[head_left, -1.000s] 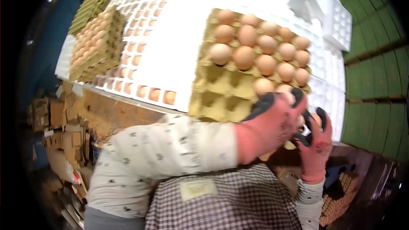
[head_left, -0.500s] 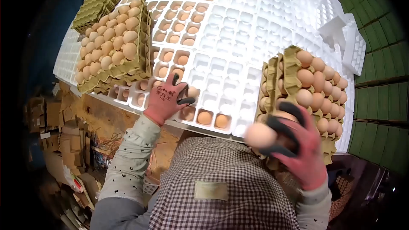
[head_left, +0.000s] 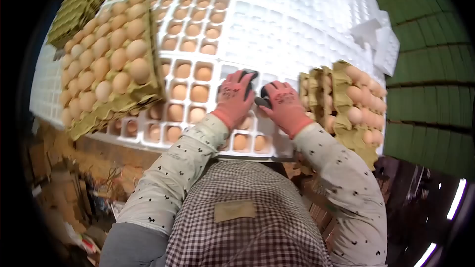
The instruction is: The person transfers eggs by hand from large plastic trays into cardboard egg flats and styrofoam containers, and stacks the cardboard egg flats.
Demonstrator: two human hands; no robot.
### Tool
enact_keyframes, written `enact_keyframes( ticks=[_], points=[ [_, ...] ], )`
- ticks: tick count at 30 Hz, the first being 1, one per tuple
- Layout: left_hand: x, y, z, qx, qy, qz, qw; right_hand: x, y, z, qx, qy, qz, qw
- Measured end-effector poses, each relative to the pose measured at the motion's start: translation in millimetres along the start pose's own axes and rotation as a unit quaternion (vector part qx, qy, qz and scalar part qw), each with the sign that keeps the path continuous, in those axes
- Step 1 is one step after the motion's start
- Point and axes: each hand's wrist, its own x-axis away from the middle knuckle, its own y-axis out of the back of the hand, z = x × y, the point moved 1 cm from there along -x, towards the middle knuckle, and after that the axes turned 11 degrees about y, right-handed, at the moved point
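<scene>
My left hand (head_left: 235,98), in a red glove with dark fingertips, is over a white foam egg tray (head_left: 252,44), fingers bent down toward its cells. Just to its right, my right hand (head_left: 283,104) in a matching glove curls its fingers down at the same tray. Both hands look closed, and whatever they hold is hidden under the gloves. Below them, brown eggs (head_left: 241,142) sit in the near cells. More filled cells with an egg (head_left: 200,92) each lie left of my left hand.
A tilted pulp tray (head_left: 118,108) loaded with eggs stands at left, before a stack of pulp trays (head_left: 81,5). At right stand more egg-filled pulp trays (head_left: 341,89). Loose foam pieces (head_left: 386,49) lie farther back. Green stacked blocks (head_left: 425,94) line the right side; cardboard (head_left: 57,188) lies lower left.
My right hand has moved left from the right-hand pulp trays, where it held an egg, to the foam tray. My left hand has shifted right and forward. The camera view has shifted too.
</scene>
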Motion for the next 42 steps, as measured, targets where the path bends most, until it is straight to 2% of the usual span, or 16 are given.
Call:
enact_keyframes(
  ticks=[2,5,9,17,22,24,26,27,29,32,35,36,37,39,40,42],
  points=[
    [1.2,-18.1,6.6,-0.046,-0.083,-0.072,0.993,-2.0,-4.7,-8.7,0.012,-0.018,-0.009,1.000],
    [-1.8,-3.8,-7.2,-0.085,-0.040,0.019,0.995,14.4,18.3,-16.2,0.039,-0.007,-0.096,0.995],
    [7.3,7.6,-22.5,-0.064,-0.066,0.020,0.996,84.6,127.2,-25.1,-0.155,0.082,-0.321,0.930],
    [46.2,-20.8,-59.4,-0.226,-0.168,0.124,0.952,300.9,151.0,-112.2,-0.299,-0.097,-0.488,0.814],
    [57.5,-33.9,-76.2,-0.310,-0.082,0.160,0.934,366.2,129.5,-155.6,-0.317,-0.141,-0.520,0.781],
    [41.2,-33.8,-85.8,-0.327,-0.065,0.156,0.930,355.5,147.0,-151.7,-0.270,-0.154,-0.326,0.893],
    [24.6,-10.3,-166.3,-0.122,0.028,0.061,0.990,334.2,139.4,-155.7,-0.052,-0.037,-0.203,0.977],
    [13.0,-3.2,-204.9,-0.052,-0.116,-0.048,0.991,320.9,120.6,-165.0,-0.018,-0.005,-0.203,0.979],
    [17.9,4.2,-279.9,-0.124,-0.179,0.004,0.976,298.1,96.7,-169.0,0.110,0.037,-0.209,0.971],
    [17.5,-18.8,-298.7,-0.330,-0.214,0.046,0.918,308.4,96.5,-203.3,-0.140,-0.024,-0.206,0.968],
    [3.3,-10.0,-282.7,-0.077,-0.083,0.152,0.982,340.6,97.2,-230.3,-0.580,-0.095,-0.363,0.723],
    [3.0,-12.8,-279.8,0.206,-0.060,0.160,0.964,349.8,96.8,-242.1,-0.618,-0.118,-0.319,0.709],
    [-1.8,-8.6,-278.7,0.374,0.054,0.190,0.906,350.4,95.1,-250.8,-0.546,-0.094,-0.286,0.782],
    [-7.6,-10.2,-291.4,0.339,0.027,0.183,0.923,343.6,98.3,-245.2,-0.182,-0.002,-0.231,0.956],
    [-5.6,-27.5,-294.0,0.242,0.036,0.157,0.957,335.0,98.5,-233.4,-0.120,-0.069,-0.188,0.972],
    [2.2,-47.6,-320.9,-0.209,-0.139,0.099,0.963,326.4,95.4,-234.9,-0.061,-0.038,-0.172,0.982]
  ],
)
